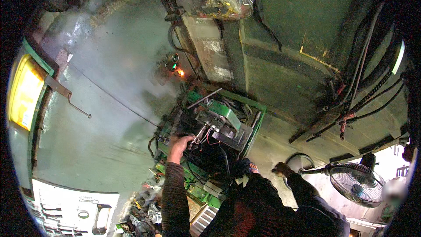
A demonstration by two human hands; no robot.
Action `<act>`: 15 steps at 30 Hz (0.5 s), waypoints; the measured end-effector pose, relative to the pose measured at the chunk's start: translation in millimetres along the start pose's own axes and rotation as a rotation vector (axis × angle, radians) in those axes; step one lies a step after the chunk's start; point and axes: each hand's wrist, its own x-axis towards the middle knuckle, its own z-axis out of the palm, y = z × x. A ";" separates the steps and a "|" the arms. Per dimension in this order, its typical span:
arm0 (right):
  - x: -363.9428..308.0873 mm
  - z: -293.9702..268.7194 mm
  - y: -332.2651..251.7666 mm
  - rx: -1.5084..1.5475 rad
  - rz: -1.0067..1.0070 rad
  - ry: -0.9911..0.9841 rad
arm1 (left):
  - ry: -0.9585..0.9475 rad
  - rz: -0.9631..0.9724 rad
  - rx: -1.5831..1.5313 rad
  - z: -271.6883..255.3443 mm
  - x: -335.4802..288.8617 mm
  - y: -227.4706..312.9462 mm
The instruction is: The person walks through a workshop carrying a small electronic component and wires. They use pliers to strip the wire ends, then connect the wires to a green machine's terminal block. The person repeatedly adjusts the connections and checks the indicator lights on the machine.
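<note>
My left hand reaches into an open green metal machine housing. Its fingers are curled closed beside a thin bright metal piece, and what they hold is too small to make out. Several pale and reddish wires hang just right of these fingers, below a block of terminals. A tilted green bracket sits above the block. My right hand is off to the right, away from the housing. It lies in shadow near a fan's stand, and its fingers do not show clearly.
A caged fan stands at the right. Black cables hang at the upper right. Small lit lamps glow beyond the machine. A clear plastic bag is at the top. At the lower left are a tool board and a dark cluttered pile.
</note>
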 end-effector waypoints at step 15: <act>1.9 77.7 38.2 -0.587 -0.163 -0.227 | 0.064 0.135 0.004 -0.9 -5.6 -5.4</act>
